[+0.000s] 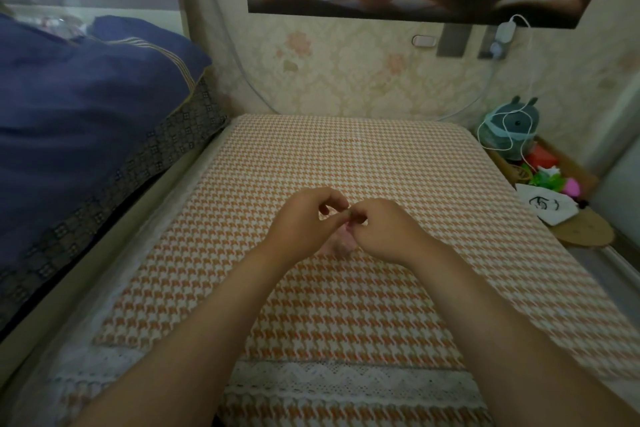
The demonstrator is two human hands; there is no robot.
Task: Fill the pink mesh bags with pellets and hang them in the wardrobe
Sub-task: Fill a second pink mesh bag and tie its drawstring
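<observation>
Item: small pink mesh bag (pixel 341 241), mostly hidden under both hands over the houndstooth-clothed surface (pixel 346 156). Left hand (pixel 301 222), right hand (pixel 384 232): fingers curled, pinching its top. Step: probably working the mouth. Next: steady, fine pulling.

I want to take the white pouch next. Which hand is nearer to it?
Right. The right hand sits left of the white pouch; the left hand is farther left, just past it. Both pinch the pink bag between them.
</observation>
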